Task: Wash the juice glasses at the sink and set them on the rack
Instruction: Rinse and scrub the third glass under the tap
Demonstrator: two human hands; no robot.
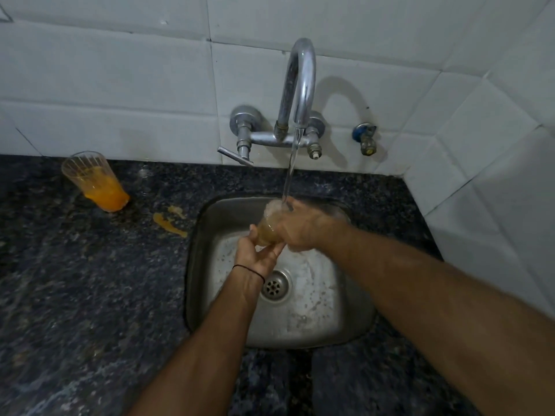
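Juice glass (270, 228) is held tilted over the steel sink (315, 319), its mouth under the water stream (289, 172) from the wall faucet (297, 85). Left hand (258, 256) grips the base, fingers curled round it. Right hand (303, 226) wraps the upper part near the rim. A second glass (94, 180), holding orange residue, stands on the bench (90, 280) left of the sink, with orange spills (168, 220) beside it.

Dark granite counter (90, 295): juice glass (94, 181), orange spill (169, 221).
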